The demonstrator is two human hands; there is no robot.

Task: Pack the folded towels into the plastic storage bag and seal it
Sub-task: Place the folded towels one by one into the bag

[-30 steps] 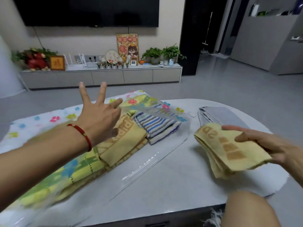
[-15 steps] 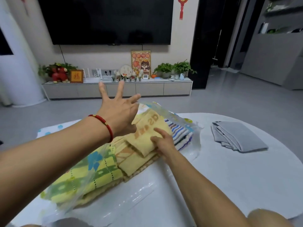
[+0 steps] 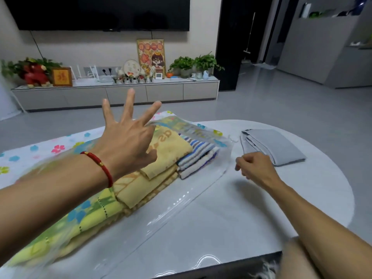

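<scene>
- Left hand [image 3: 128,141], fingers spread, is lifting the bag [image 3: 193,129] flap over the towels [image 3: 171,156].
- Right hand [image 3: 255,168], loosely curled and empty, is hovering beside the grey towel [image 3: 275,146] on the surface [image 3: 231,218].

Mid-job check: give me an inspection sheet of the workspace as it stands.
Surface: white table, mostly bare on the right.
Job's things: yellow towel and striped towel lie under the lifted flap of the open plastic bag; grey towel outside it.
Clutter: nothing seen.
Grippers: left hand holds the flap up; right hand empty, near the grey towel.
Cables: nothing seen.
Surroundings: TV cabinet, grey floor.
</scene>
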